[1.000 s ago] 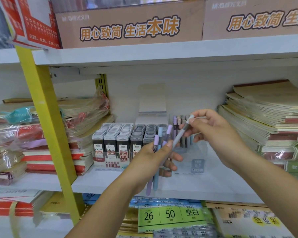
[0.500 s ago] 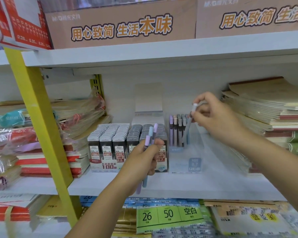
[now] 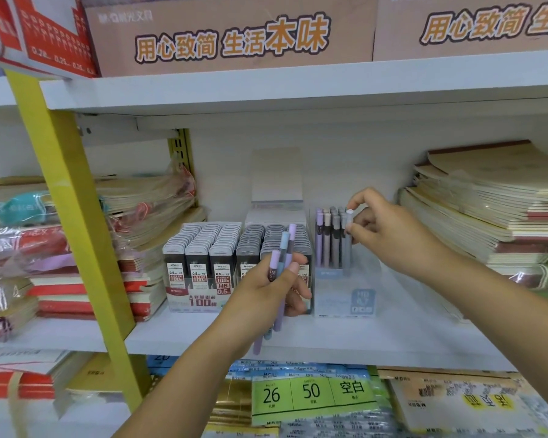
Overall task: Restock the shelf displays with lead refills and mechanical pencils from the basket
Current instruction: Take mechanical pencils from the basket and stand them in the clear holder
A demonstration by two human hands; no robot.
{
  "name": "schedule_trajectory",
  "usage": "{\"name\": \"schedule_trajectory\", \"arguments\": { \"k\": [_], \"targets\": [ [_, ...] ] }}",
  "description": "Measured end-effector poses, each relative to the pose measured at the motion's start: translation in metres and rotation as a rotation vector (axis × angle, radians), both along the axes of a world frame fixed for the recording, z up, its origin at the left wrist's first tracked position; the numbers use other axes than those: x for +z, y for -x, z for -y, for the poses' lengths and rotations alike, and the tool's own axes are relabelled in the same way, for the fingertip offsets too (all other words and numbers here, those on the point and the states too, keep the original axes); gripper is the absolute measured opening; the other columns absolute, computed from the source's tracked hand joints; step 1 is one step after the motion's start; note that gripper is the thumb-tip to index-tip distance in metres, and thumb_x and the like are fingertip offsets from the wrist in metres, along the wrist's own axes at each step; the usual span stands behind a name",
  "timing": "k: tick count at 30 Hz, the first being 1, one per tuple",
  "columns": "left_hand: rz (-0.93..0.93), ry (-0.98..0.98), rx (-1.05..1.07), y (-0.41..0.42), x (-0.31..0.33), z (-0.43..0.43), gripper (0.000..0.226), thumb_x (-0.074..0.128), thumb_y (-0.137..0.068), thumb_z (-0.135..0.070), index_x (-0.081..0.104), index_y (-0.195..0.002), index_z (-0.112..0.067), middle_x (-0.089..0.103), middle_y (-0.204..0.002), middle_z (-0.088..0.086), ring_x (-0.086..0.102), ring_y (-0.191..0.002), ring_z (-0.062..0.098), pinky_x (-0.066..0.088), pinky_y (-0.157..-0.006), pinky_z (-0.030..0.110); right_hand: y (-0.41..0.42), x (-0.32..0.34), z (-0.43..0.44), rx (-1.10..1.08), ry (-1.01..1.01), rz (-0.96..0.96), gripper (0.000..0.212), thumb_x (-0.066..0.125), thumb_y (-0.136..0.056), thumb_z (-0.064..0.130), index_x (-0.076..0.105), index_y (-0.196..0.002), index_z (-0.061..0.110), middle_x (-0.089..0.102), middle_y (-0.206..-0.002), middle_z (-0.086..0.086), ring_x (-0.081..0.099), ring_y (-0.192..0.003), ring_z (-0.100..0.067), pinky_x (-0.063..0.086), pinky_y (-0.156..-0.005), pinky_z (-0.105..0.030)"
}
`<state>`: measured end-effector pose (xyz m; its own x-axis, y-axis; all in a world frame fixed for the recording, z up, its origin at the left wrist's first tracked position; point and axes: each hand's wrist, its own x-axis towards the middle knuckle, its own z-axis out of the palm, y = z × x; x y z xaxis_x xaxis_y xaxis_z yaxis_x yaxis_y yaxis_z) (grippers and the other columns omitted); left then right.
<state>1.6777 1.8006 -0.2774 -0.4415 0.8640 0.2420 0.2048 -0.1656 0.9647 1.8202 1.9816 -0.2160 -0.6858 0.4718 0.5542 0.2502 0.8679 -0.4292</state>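
Shelf point(image 3: 393, 339) carried both displays. Lead refill display point(image 3: 203, 248) looked full. Clear pencil holder point(image 3: 361, 298) just beside it was filled only at back. Left hand point(image 3: 266, 292) gripped three pencils point(image 3: 284, 245). Right hand point(image 3: 389, 235) pinched grey pencil point(image 3: 348, 254) upright, lower end inside holder. Restock judged partway; basket unseen.

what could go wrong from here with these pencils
The grey pencil, pinched at its top by the right hand, stands in a crowded clear holder; it may jam or tilt neighbours. The left hand grips three pencils close to the lead refill display; one could slip out or knock it.
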Motion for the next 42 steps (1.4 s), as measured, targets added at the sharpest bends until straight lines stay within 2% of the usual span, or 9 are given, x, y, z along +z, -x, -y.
{"name": "schedule_trajectory", "arguments": {
  "k": [9,11,14,17,21,24,30,38,42],
  "targets": [
    [0.034,0.0,-0.091,-0.004,0.003,0.001,0.021,0.048,-0.105,-0.035,0.068,-0.113,-0.039,0.058,-0.067,-0.005,0.041,-0.051,0.01,0.036,-0.052,0.028,0.003,-0.012,0.005,-0.263,-0.227,0.021,0.026,0.066,-0.089,0.031,0.06,-0.111,0.019,0.048,-0.107,0.0,0.04,-0.111,-0.02,0.036,-0.085,-0.029],
    [0.06,-0.003,-0.137,-0.006,0.006,0.0,0.023,0.048,-0.105,-0.035,0.069,-0.109,-0.041,0.054,-0.065,-0.006,0.037,-0.051,0.01,0.034,-0.052,0.026,0.002,-0.007,0.021,-0.17,-0.182,-0.132,0.02,0.064,-0.09,0.03,0.064,-0.107,0.021,0.051,-0.103,0.006,0.044,-0.104,-0.014,0.034,-0.083,-0.022],
    [0.054,0.004,-0.169,-0.013,0.01,-0.004,0.028,0.047,-0.106,-0.034,0.073,-0.098,-0.039,0.052,-0.063,-0.009,0.034,-0.052,0.01,0.032,-0.052,0.025,0.001,0.0,0.052,0.17,0.287,-0.245,0.017,0.062,-0.092,0.026,0.068,-0.108,0.024,0.069,-0.093,0.004,0.06,-0.087,-0.009,0.041,-0.072,-0.006],
    [0.004,0.034,-0.181,-0.019,0.009,-0.007,0.033,0.044,-0.106,-0.036,0.07,-0.086,-0.031,0.057,-0.058,-0.01,0.04,-0.052,0.011,0.037,-0.054,0.025,0.0,0.0,0.067,0.366,0.56,-0.252,0.023,0.062,-0.092,0.011,0.065,-0.112,0.02,0.074,-0.081,-0.002,0.067,-0.069,-0.007,0.049,-0.064,-0.01],
    [0.069,0.04,-0.161,-0.018,0.005,-0.005,0.026,0.047,-0.104,-0.039,0.059,-0.124,-0.028,0.077,-0.092,0.001,0.069,-0.071,0.015,0.058,-0.067,0.028,-0.005,0.011,0.055,0.273,0.587,-0.548,0.017,0.06,-0.092,0.003,0.062,-0.098,0.019,0.074,-0.076,-0.002,0.066,-0.063,-0.01,0.049,-0.054,-0.018],
    [0.034,0.056,-0.072,-0.01,0.004,0.0,0.022,0.046,-0.104,-0.039,0.062,-0.12,-0.041,0.075,-0.085,0.001,0.061,-0.055,0.013,0.054,-0.054,0.029,-0.013,0.023,0.035,0.229,0.447,-0.722,0.021,0.054,-0.094,0.005,0.054,-0.096,0.026,0.072,-0.078,-0.001,0.07,-0.066,-0.017,0.05,-0.048,-0.022],
    [0.016,0.064,0.023,0.004,0.0,0.004,0.021,0.049,-0.104,-0.04,0.07,-0.103,-0.041,0.05,-0.067,-0.003,0.035,-0.047,0.006,0.028,-0.046,0.022,0.005,0.001,0.015,0.055,0.107,-0.322,0.012,0.058,-0.095,0.027,0.053,-0.098,0.037,0.069,-0.086,0.006,0.069,-0.08,-0.015,0.059,-0.07,-0.045],
    [0.178,0.067,-0.056,0.011,-0.002,0.006,0.028,0.046,-0.105,-0.031,0.074,-0.099,-0.034,0.055,-0.067,-0.001,0.029,-0.044,0.009,0.024,-0.041,0.021,0.019,-0.016,0.015,0.084,-0.091,-0.14,0.022,0.061,-0.093,0.023,0.048,-0.094,0.04,0.065,-0.084,0.016,0.066,-0.077,-0.007,0.053,-0.068,-0.023],
    [0.146,0.056,-0.039,0.013,-0.005,0.009,0.023,0.048,-0.105,-0.033,0.071,-0.107,-0.028,0.055,-0.067,-0.003,0.032,-0.047,0.009,0.029,-0.043,0.02,0.022,-0.014,0.015,0.079,-0.058,-0.128,0.023,0.063,-0.092,0.021,0.047,-0.098,0.036,0.069,-0.088,0.01,0.067,-0.079,-0.008,0.055,-0.072,-0.029]
  ]
}}
